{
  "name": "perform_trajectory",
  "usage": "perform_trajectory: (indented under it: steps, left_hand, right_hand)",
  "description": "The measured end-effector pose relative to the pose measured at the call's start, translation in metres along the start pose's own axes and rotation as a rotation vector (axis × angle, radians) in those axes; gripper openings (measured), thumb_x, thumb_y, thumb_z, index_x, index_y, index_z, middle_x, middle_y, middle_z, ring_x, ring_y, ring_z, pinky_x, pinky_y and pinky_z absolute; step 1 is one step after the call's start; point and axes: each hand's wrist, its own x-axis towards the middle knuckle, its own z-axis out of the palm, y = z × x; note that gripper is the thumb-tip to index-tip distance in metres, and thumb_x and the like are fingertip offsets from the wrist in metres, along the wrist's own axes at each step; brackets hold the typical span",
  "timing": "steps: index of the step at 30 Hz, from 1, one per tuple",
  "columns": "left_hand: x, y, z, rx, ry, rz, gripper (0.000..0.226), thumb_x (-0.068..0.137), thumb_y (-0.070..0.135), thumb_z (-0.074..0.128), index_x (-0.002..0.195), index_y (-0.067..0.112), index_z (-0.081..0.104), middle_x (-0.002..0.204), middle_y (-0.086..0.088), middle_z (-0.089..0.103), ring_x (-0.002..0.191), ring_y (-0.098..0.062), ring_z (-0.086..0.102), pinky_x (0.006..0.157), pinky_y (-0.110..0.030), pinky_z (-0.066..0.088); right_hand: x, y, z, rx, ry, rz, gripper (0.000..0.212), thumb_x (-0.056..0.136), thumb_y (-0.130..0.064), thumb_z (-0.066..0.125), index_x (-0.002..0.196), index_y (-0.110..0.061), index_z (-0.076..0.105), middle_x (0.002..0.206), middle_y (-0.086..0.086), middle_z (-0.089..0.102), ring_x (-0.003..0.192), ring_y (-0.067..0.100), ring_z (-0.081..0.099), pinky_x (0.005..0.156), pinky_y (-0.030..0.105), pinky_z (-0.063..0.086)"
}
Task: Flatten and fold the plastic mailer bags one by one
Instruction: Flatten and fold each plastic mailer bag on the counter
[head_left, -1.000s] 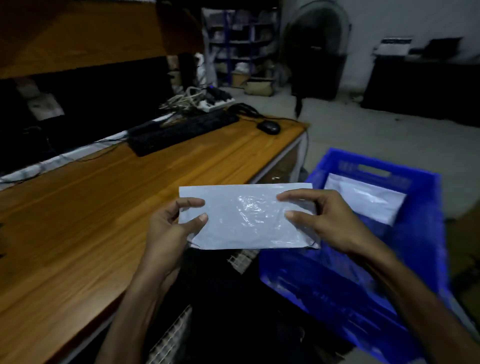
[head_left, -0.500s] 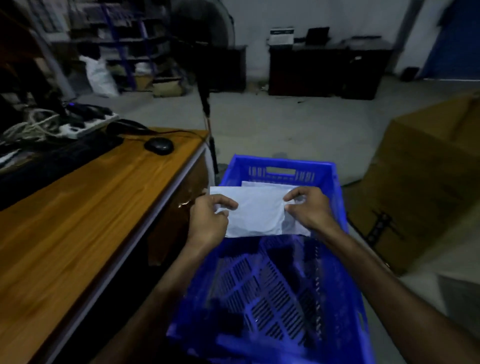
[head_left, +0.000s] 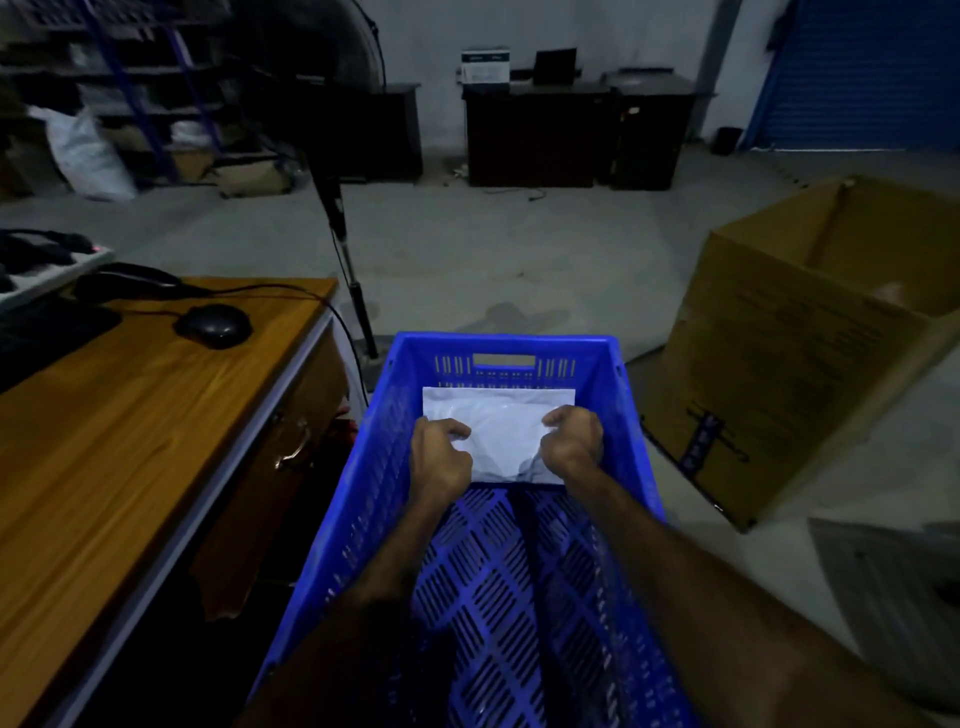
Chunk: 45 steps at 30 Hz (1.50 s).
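Obs., left to right. Off to the left of my left hand (head_left: 439, 457): wooden desk (head_left: 130, 415), varnished grain, hard straight edge; a black domed computer mouse (head_left: 214, 325) sits on it, well apart from my fingers.

Left hand: fingers curled over the left edge of the folded mailer bag (head_left: 501, 434), gripping it. Bag sits between my two hands, down inside the blue plastic crate (head_left: 631, 415), at the far end beyond my knuckles. Cannot tell whether it rests on a second bag beneath; a pale edge shows past my fingertips.

Bag: white polythene film, thin, rectangular, faintly glossy, creased near my right palm. Judgement: very light, limp, slippery; it will likely spring open at the fold if let go unevenly. Best hold is at the two short edges, thumb over and fingers under, as now; a pinch mid-panel would only bunch it.

Right hand (head_left: 571, 439): fingers clenched round the right edge of the same bag.

Crate: rigid moulded walls, slotted lattice floor below my forearms, handle cut-out in the far wall.

Right of my right hand: open cardboard box (head_left: 810, 332), brown corrugated, matte, well apart.
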Motion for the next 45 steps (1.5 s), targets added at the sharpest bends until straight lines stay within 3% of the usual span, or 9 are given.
perform_trajectory:
  steps: [5,7,9,17,22,27,31,35,45]
  left_hand:
    - [0.006,-0.018,0.014,0.013,-0.048,-0.046,0.045,0.087,0.012,0.068,0.132,0.009,0.067,0.153,-0.016,0.039,0.139,-0.037,0.049,0.11,-0.042,0.048]
    - [-0.006,-0.019,0.018,0.036,-0.041,-0.042,0.052,0.092,0.024,0.066,0.143,0.016,0.061,0.168,-0.017,0.02,0.155,-0.033,0.025,0.125,-0.04,0.026]
    - [-0.018,-0.02,0.022,0.12,-0.092,-0.034,0.057,0.096,0.011,0.058,0.152,0.017,0.05,0.172,-0.015,0.004,0.159,-0.029,0.011,0.125,-0.03,0.009]
    - [0.0,-0.034,0.043,0.621,-0.416,0.195,0.064,0.108,0.036,0.045,0.165,0.028,0.016,0.173,-0.012,-0.012,0.158,-0.04,-0.006,0.126,-0.058,0.008]
    - [0.0,-0.041,0.045,0.684,-0.445,0.174,0.064,0.11,0.044,0.037,0.165,0.035,0.006,0.171,-0.008,-0.023,0.154,-0.051,-0.014,0.124,-0.063,0.001]
    - [-0.002,-0.043,0.045,0.738,-0.411,0.174,0.065,0.109,0.048,0.036,0.166,0.027,0.011,0.17,-0.015,-0.02,0.155,-0.05,-0.002,0.126,-0.06,0.006]
    - [-0.005,-0.046,0.042,0.752,-0.447,0.155,0.065,0.11,0.048,0.035,0.166,0.027,0.011,0.17,-0.015,-0.021,0.156,-0.047,-0.002,0.126,-0.06,0.006]
    - [0.004,-0.048,0.036,0.781,-0.463,0.167,0.065,0.109,0.05,0.035,0.166,0.033,0.008,0.17,-0.011,-0.026,0.156,-0.047,-0.011,0.126,-0.06,0.002]
    - [0.009,-0.049,0.035,0.792,-0.43,0.168,0.062,0.11,0.049,0.036,0.165,0.039,0.009,0.167,-0.004,-0.034,0.154,-0.047,-0.02,0.126,-0.059,0.001]
  right_hand:
    - [0.001,0.009,0.022,0.023,0.099,-0.003,0.032,0.087,0.013,0.054,0.091,-0.015,0.069,0.12,0.013,0.062,0.106,0.037,0.065,0.087,0.042,0.058]
    - [0.003,0.014,0.029,0.053,0.126,-0.004,0.033,0.084,0.016,0.056,0.092,-0.014,0.068,0.12,0.013,0.061,0.105,0.035,0.064,0.089,0.043,0.057]
    - [0.006,0.016,0.035,0.093,0.144,-0.022,0.036,0.082,0.018,0.056,0.092,-0.015,0.067,0.119,0.012,0.06,0.104,0.032,0.063,0.09,0.041,0.055]
    - [0.009,0.019,0.045,0.089,0.156,-0.141,0.032,0.09,0.01,0.059,0.104,-0.018,0.067,0.118,-0.002,0.047,0.111,0.024,0.057,0.084,0.025,0.041]
    - [-0.019,0.036,0.037,-0.322,0.291,-0.337,0.042,0.084,-0.004,0.071,0.125,-0.015,0.066,0.145,0.009,0.042,0.132,0.03,0.043,0.102,0.045,0.048]
    - [-0.039,0.045,0.046,-0.634,0.067,-0.37,0.042,0.082,-0.012,0.072,0.121,-0.022,0.063,0.137,0.002,0.046,0.127,0.027,0.05,0.098,0.04,0.046]
    - [-0.037,0.049,0.051,-0.664,-0.1,-0.422,0.068,0.089,-0.018,0.067,0.151,-0.019,0.039,0.164,0.011,0.021,0.154,0.031,0.018,0.122,0.045,0.025]
    - [-0.029,0.047,0.052,-0.706,-0.21,-0.385,0.085,0.096,-0.016,0.057,0.165,-0.018,0.009,0.173,0.011,-0.009,0.159,0.031,-0.008,0.127,0.051,0.011]
    - [-0.017,0.039,0.053,-0.698,-0.245,-0.366,0.091,0.095,-0.017,0.058,0.166,-0.02,0.0,0.171,0.009,-0.02,0.158,0.032,-0.014,0.128,0.054,0.008]
